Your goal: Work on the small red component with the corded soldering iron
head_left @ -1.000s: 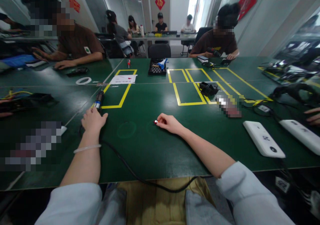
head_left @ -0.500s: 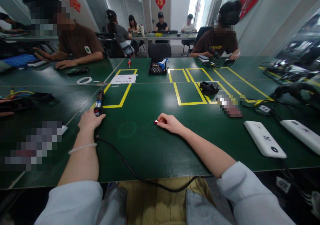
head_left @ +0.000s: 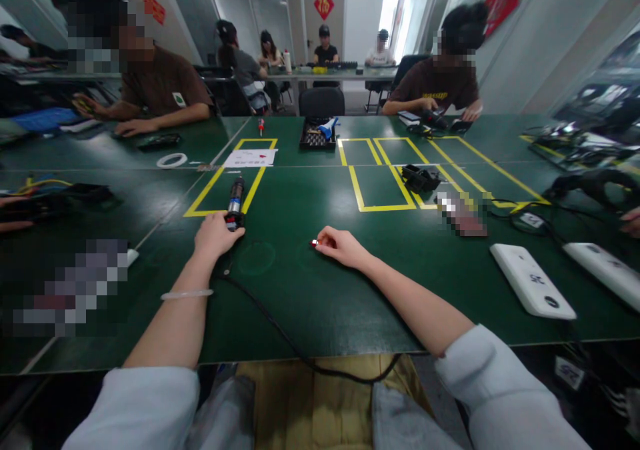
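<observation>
My left hand [head_left: 216, 235] is closed around the near end of a black electric screwdriver [head_left: 237, 197] with a silver band and a label. The tool points away from me, inside the left yellow-taped rectangle [head_left: 213, 213]. Near my left wrist a black cable [head_left: 265, 318] runs over the table and down past its edge. Right of centre, my right hand [head_left: 341, 245] rests low at the table, fingers pinched on a small red and white piece [head_left: 314, 243]. Its kind is too small to make out, and the fingers partly cover it.
White power banks [head_left: 533, 281] lie on the right. Further back are a black tray [head_left: 318, 145], a paper sheet [head_left: 250, 158], a white ring [head_left: 171, 161] and a black part [head_left: 420, 178]. Co-workers sit across the table, and another person's hand [head_left: 15, 213] shows at left.
My left hand has moved right with the electric screwdriver, from the left tape line into the yellow rectangle. The right hand keeps its pinch in nearly the same place.
</observation>
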The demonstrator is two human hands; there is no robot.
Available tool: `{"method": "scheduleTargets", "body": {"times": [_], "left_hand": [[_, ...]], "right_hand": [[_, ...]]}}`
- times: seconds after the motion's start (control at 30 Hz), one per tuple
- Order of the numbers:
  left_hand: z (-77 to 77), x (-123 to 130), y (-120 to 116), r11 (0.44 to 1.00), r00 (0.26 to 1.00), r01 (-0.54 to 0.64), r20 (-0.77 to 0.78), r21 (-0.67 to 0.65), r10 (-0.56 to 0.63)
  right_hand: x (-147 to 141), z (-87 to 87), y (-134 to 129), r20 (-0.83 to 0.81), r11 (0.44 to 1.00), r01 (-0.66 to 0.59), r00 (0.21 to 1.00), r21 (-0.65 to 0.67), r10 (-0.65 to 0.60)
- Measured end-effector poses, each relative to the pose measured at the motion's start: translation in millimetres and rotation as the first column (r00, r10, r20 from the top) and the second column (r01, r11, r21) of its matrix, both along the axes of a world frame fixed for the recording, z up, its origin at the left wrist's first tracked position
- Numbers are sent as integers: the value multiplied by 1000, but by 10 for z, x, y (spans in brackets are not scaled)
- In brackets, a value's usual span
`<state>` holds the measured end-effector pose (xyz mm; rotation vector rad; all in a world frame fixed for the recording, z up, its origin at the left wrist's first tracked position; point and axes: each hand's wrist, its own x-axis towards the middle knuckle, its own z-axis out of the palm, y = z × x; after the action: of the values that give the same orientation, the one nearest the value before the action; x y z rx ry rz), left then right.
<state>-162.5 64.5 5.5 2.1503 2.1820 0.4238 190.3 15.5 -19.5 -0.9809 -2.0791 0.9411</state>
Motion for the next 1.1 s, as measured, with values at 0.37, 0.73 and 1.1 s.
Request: {"method": "scheduleTargets", "body": {"times": [0.37, 0.73, 1.1], "left_hand": [[-4, 960, -275, 925, 924, 381, 22, 11, -381], [17, 1338, -509, 773, 764, 633, 129, 39, -633], [10, 1365, -545, 756, 745, 653, 149, 32, -650]], "right_hand": [[-16, 10, -11, 55, 999, 31, 998, 33, -33], [-42, 28, -25, 175, 992, 72, 981, 106, -89], [-92, -10, -10, 172, 992, 61, 982, 110, -80]]}}
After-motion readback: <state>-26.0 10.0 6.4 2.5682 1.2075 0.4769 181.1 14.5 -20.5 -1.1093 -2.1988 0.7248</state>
